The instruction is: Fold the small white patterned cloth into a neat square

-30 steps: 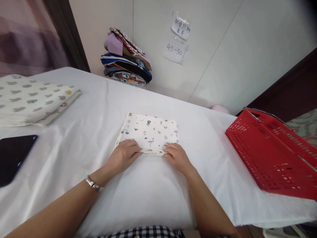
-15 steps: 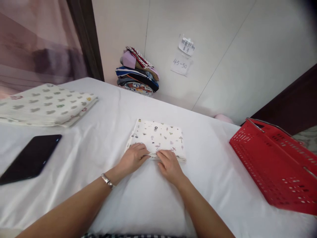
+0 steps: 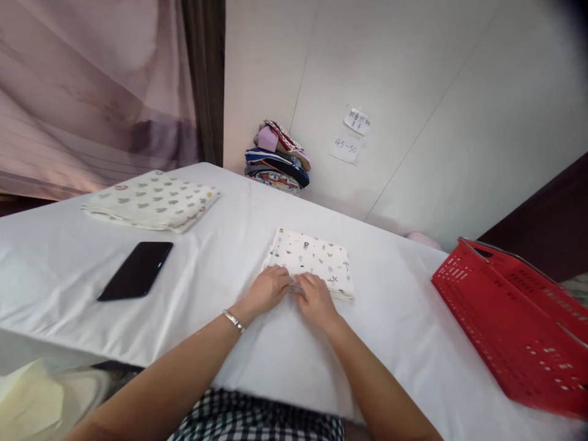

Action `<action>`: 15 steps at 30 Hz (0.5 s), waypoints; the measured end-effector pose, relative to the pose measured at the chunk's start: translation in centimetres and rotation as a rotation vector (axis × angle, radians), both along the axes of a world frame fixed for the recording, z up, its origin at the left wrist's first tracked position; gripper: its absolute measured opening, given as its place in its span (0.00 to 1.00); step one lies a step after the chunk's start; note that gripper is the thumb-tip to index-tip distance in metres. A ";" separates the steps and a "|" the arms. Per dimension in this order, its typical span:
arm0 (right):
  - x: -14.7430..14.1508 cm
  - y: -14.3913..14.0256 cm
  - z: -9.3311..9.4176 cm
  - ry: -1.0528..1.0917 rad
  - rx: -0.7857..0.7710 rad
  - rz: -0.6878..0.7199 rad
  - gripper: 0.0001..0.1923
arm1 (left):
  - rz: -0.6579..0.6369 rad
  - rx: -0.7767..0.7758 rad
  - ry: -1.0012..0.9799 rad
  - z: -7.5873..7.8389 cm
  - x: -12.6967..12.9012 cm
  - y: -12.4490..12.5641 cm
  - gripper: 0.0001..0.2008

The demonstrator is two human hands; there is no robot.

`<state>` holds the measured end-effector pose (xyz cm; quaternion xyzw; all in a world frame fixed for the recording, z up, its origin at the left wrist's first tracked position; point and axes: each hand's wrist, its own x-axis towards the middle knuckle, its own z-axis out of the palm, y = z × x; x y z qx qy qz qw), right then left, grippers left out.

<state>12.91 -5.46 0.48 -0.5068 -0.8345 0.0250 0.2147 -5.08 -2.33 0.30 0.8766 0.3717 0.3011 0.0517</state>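
A white cloth (image 3: 316, 257) printed with small plants and animals lies folded into a flat rectangle on the white-covered table (image 3: 239, 214). My left hand (image 3: 271, 288), with a silver bracelet at its wrist, has its fingers closed on the near folded edge, left of the middle. Close beside it, my right hand (image 3: 316, 299) pinches the same edge with thumb below and fingers on top. The two hands nearly meet. The layers between the fingertips are partly hidden.
To the left lie another folded cloth (image 3: 156, 199) with grey motifs and a black phone (image 3: 136, 269). A red perforated basket (image 3: 509, 324) stands at the right. Behind the table are a stack of folded clothes (image 3: 278, 158) and a wall with paper notes (image 3: 345, 147).
The view has swung left and pulled back, so objects sit further right and more of the table's near edge shows. My hands stay at the cloth's near edge, slightly closer together.
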 end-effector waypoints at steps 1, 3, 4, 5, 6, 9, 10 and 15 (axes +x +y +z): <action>-0.5 -0.2 -0.2 0.003 0.014 0.005 0.21 | 0.031 -0.013 -0.026 0.1 -0.5 -0.1 0.10; -1.1 -0.7 -0.7 0.015 0.044 -0.011 0.22 | 0.145 -0.078 -0.140 0.2 -1.8 -0.2 0.11; -1.3 -0.9 -0.9 0.024 0.060 -0.023 0.22 | 0.222 -0.130 -0.219 0.2 -2.5 -0.1 0.11; -1.4 -1.1 -1.2 0.034 0.075 -0.030 0.22 | 0.308 -0.196 -0.304 0.2 -3.1 0.1 0.10; -1.4 -1.3 -1.5 0.043 0.087 -0.032 0.22 | 0.391 -0.275 -0.388 0.2 -3.7 0.2 0.09; -1.2 -1.4 -2.0 0.062 0.122 -0.022 0.23 | 0.560 -0.504 -0.572 0.2 -4.5 0.6 0.09; -1.1 -1.4 -2.1 0.065 0.132 -0.019 0.23 | 0.581 -0.550 -0.598 0.1 -4.4 0.6 0.10; -1.0 -1.2 -2.3 0.071 0.153 -0.007 0.24 | 0.551 -0.553 -0.534 0.0 -3.2 0.2 0.16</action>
